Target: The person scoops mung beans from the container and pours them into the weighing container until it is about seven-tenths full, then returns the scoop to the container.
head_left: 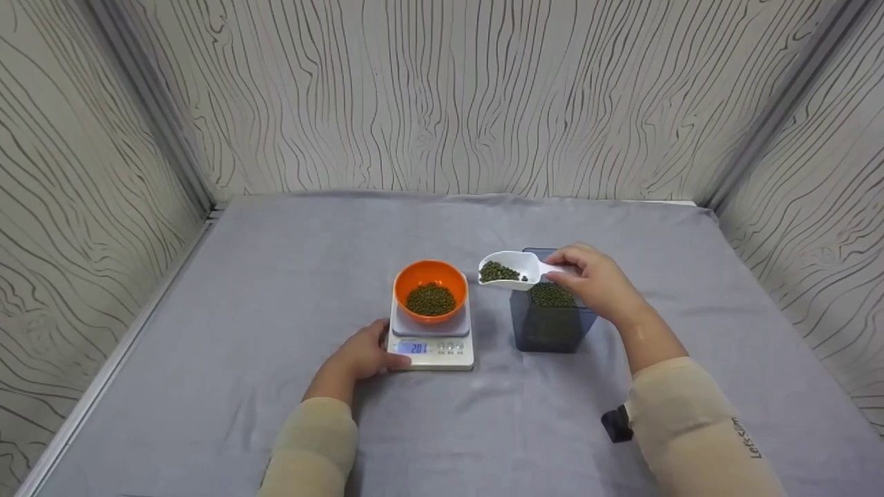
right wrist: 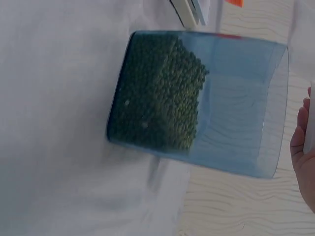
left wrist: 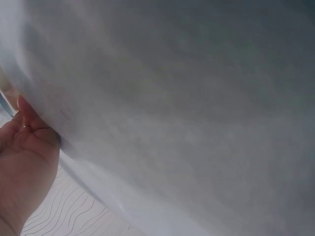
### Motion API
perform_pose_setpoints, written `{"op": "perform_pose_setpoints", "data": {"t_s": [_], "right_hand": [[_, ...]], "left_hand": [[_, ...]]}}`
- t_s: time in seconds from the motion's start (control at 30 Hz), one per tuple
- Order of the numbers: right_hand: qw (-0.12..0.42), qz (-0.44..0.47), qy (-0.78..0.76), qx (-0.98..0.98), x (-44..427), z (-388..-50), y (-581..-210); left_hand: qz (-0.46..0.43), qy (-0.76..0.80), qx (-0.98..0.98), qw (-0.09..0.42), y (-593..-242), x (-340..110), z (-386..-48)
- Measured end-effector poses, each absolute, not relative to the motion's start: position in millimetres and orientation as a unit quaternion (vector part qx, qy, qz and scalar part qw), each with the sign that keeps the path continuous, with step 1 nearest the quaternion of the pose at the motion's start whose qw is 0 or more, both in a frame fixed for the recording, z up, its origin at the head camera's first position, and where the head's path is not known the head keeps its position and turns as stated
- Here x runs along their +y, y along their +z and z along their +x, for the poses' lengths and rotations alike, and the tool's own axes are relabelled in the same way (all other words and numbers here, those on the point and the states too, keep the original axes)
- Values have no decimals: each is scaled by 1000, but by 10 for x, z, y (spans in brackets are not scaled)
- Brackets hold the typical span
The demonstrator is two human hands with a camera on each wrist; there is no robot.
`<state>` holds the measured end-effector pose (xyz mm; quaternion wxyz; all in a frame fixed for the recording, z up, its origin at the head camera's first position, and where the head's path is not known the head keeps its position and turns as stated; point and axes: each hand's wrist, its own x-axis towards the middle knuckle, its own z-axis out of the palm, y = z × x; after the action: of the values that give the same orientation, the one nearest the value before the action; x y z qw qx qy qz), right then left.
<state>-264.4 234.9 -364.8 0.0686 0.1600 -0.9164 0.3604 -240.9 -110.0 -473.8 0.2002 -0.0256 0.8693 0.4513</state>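
Observation:
My right hand (head_left: 597, 283) grips the handle of a white scoop (head_left: 532, 266), which carries some green mung beans (head_left: 498, 271). The scoop is raised above the rim of a translucent blue-grey container (right wrist: 241, 105), partly filled with mung beans (right wrist: 172, 93). To the left, an orange bowl (head_left: 421, 273) with mung beans (head_left: 431, 299) in it stands on a white kitchen scale (head_left: 452, 360). The scale's display seems to read 201. My left hand (head_left: 362, 352) holds the scale's front left corner, thumb along the front and fingers at the side.
A grey cloth (head_left: 297, 276) covers the table. Wood-grain patterned panels (head_left: 428, 96) rise behind it and on both sides. A small black object (head_left: 617, 424) shows beside the right sleeve (head_left: 690, 421).

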Motion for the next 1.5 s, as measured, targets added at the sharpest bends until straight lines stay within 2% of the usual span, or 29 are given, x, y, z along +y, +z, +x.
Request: {"op": "perform_pose_setpoints", "data": {"t_s": [0.57,0.83,1.23,1.37,1.5], "right_hand": [[122,214,280,-928,1753,-2656,-3763],[205,265,154,-930,1611,-2582,-3722],[332,368,53,-867,1514,-2540,-3703],[352,379,16,-856,1509,-2522,-3689],[346,376,33,-859,1515,-2510,-3668]], "left_hand": [[-25,449,870,201,-4726,-1084,-2411],[-37,458,864,205,-4721,-1084,-2411],[-21,458,866,199,-4732,-1091,-2414],[-22,457,867,196,-4722,-1087,-2405],[-23,457,867,196,-4726,-1088,-2406]]}}
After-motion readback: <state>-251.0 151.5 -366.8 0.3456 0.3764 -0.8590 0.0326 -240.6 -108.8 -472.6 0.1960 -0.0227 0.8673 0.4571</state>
